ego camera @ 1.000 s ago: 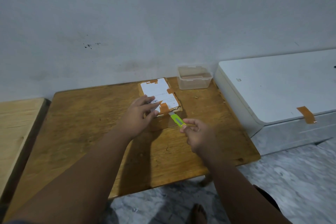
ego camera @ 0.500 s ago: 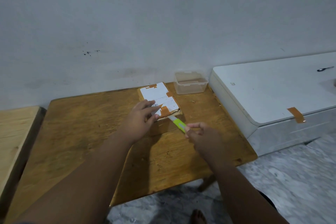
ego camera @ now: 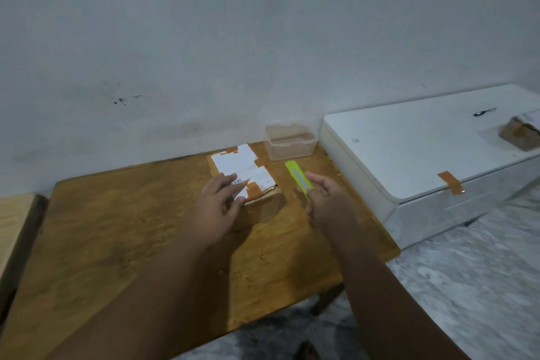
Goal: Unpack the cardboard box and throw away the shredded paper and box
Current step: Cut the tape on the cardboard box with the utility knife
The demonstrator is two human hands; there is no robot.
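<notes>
A small cardboard box (ego camera: 248, 172) with a white shipping label and brown tape lies on the wooden table (ego camera: 117, 228) near the wall. My left hand (ego camera: 217, 207) rests flat on the box's near end, fingers spread over the label. To the right of the box my right hand (ego camera: 324, 199) holds a yellow-green utility knife (ego camera: 298, 180), lifted off the box and pointing away toward the wall. No shredded paper is visible; the box's inside is hidden.
A clear plastic container (ego camera: 289, 140) stands at the table's back right corner. A white cabinet (ego camera: 423, 155) stands right of the table, with brown tape (ego camera: 451, 183), a spoon (ego camera: 483, 111) and a brown parcel (ego camera: 521, 133) on it. Another wooden surface (ego camera: 14, 219) lies far left.
My right hand has pulled the knife away from the box's front corner and swung it up to the right. My left hand stays on the box. The camera has tilted, showing more cabinet.
</notes>
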